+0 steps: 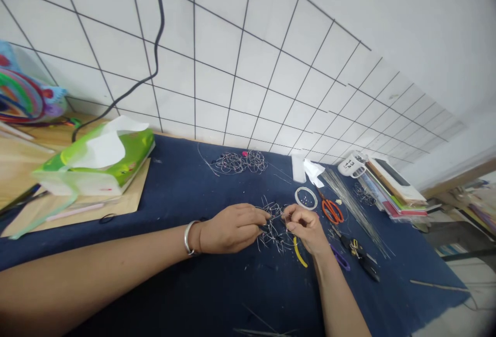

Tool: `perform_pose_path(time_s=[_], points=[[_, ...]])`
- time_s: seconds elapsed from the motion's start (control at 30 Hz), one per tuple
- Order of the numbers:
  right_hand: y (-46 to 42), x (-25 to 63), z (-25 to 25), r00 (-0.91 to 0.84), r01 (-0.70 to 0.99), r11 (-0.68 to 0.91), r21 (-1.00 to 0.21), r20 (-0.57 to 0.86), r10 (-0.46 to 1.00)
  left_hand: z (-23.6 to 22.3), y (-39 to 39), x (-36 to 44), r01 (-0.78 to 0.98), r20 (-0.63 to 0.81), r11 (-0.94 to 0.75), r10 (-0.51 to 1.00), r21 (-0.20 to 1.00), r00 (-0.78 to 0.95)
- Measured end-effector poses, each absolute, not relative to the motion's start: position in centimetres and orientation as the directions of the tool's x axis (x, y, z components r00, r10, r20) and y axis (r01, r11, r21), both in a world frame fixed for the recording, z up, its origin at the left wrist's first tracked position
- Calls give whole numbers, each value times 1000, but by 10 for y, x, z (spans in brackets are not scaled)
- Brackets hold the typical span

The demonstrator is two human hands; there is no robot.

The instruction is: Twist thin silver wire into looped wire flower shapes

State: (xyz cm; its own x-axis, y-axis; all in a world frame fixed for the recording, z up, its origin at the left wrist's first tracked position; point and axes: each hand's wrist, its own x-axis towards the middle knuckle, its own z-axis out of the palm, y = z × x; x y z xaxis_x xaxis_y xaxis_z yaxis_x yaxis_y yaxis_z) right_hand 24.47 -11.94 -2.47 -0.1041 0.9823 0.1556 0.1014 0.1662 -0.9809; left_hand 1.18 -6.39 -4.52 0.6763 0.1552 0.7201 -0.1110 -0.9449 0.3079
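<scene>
A loose, spiky tangle of thin silvery wire lies on the dark blue cloth between my hands. My left hand, with a silver bangle at its wrist, reaches in from the left, its fingers closed in a pinch on the wire at the tangle's left edge. From the right, my right hand pinches wire at the upper right of the tangle between thumb and forefinger. The exact strands in my fingertips are too fine to make out. Just below my right hand, a yellow curved handle shows.
Beyond my hands lies a coiled wire bundle. To the right are a white ring-shaped dish, orange-handled scissors, black pliers, long straight wires, and a white mug. A green tissue pack stands left.
</scene>
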Motion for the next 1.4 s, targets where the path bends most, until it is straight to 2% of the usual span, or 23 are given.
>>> perform_pose_path(time_s=[0.23, 0.47, 1.07, 1.27, 1.4], points=[[-118, 248, -26, -142, 132, 177, -975, 158, 977, -45, -66, 13, -82, 732, -977, 91, 198, 675], [-116, 252, -31, -145, 147, 196, -970, 175, 974, -51, -64, 16, -21, 732, -981, 129, 192, 669], [-113, 252, -41, -59, 231, 166, -959, 157, 986, -50, -63, 16, 45, 611, -882, 360, 469, 705], [-114, 246, -39, -77, 231, 179, -956, 165, 983, -36, -77, 23, 270, 507, -755, 617, 597, 602], [-115, 242, -36, -82, 234, 193, -953, 179, 980, -28, -84, 29, 360, 437, -683, 703, 636, 561]])
